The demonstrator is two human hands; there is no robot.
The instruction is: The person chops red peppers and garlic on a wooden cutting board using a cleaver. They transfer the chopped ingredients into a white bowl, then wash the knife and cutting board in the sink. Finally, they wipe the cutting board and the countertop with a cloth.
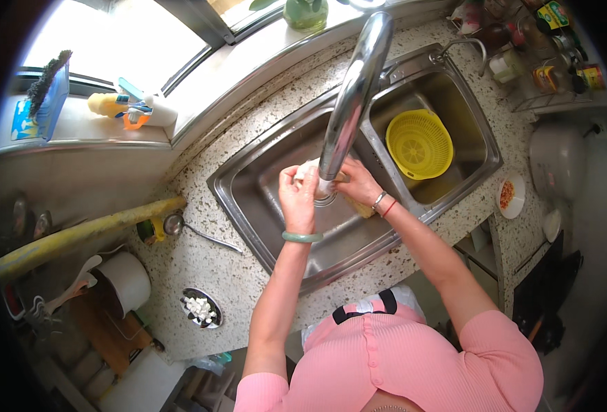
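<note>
Both of my hands are in the left basin of the steel sink (262, 180), below the chrome faucet (358, 89). A pale, whitish piece (308, 167) is held between them, its kind not clear. The fingers of my left hand (298, 202) are closed on its left side. On the other side, my right hand (360, 184) grips it, with its fingertips partly behind the spout. What looks like water runs from the spout between the hands. Under my right wrist, a yellowish thing (363, 208) shows in part at the basin's bottom.
A yellow strainer basket (420, 144) stands in the right basin. On the counter are a bowl of white pieces (201, 308), a ladle (173, 224) and a white dish with reddish bits (509, 195). Jars (506, 66) fill a rack at the far right.
</note>
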